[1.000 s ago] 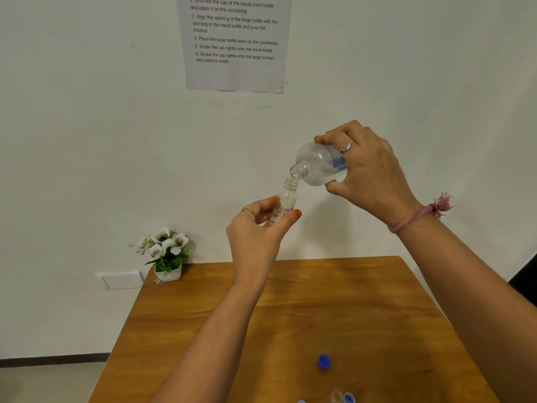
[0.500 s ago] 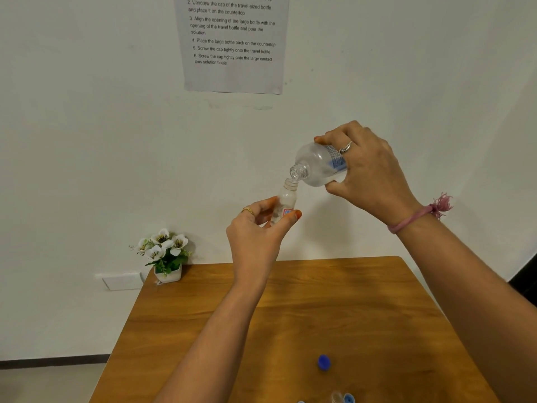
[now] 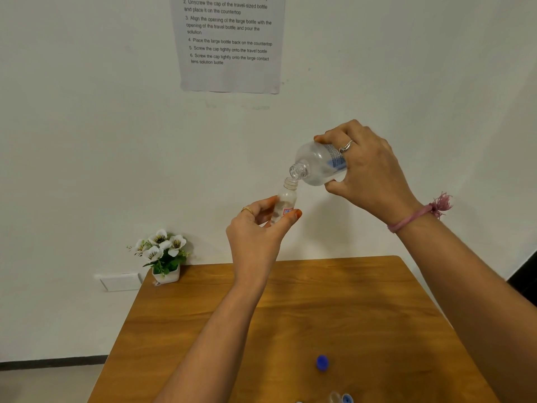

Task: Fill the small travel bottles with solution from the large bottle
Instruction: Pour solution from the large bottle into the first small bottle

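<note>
My right hand (image 3: pixel 369 173) grips the large clear bottle (image 3: pixel 318 164) with a blue label, tipped so its open neck points down and left. Just under that neck stands the small travel bottle (image 3: pixel 286 200), uncapped and upright, pinched between the thumb and fingers of my left hand (image 3: pixel 255 234). The two mouths almost touch. Both bottles are held in the air above the wooden table (image 3: pixel 290 330), in front of the white wall.
A blue cap (image 3: pixel 322 362) lies on the table near the front. At the bottom edge, a clear small bottle (image 3: pixel 334 398) and another blue cap (image 3: pixel 347 399) are partly cut off. A white pot of flowers (image 3: pixel 162 257) stands at the far left corner. An instruction sheet (image 3: pixel 229 42) hangs on the wall.
Hands and bottles hold the same pose; the large bottle stays tipped over the small one. Only a slight shift of the view.
</note>
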{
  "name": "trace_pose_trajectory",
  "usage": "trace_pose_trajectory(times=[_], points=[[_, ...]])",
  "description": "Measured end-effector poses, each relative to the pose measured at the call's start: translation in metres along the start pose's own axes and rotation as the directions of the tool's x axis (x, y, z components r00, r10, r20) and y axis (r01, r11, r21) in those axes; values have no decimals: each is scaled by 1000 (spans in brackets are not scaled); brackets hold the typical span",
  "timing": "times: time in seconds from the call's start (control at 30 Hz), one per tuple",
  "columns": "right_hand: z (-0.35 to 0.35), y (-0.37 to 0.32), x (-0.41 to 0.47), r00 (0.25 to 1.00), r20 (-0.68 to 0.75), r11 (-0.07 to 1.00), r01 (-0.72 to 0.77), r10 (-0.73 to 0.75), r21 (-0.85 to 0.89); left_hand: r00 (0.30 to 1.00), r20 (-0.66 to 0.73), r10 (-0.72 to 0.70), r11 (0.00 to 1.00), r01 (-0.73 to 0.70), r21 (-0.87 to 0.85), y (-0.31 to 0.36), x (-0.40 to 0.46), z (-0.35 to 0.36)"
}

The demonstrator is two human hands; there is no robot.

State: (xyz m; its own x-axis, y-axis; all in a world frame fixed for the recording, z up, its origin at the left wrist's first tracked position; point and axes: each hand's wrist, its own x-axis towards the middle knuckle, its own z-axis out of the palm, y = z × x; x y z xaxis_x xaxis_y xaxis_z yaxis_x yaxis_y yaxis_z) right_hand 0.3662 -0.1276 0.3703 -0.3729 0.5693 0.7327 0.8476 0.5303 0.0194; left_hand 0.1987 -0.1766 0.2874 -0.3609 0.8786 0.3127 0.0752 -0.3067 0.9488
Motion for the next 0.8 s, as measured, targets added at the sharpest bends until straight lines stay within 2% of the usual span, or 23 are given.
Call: trace_pose_trajectory(times=[0.8], points=[[-3, 7, 0, 1000, -5, 1000, 8, -8, -20, 1000, -10, -8, 999, 8, 37, -1, 0, 7]])
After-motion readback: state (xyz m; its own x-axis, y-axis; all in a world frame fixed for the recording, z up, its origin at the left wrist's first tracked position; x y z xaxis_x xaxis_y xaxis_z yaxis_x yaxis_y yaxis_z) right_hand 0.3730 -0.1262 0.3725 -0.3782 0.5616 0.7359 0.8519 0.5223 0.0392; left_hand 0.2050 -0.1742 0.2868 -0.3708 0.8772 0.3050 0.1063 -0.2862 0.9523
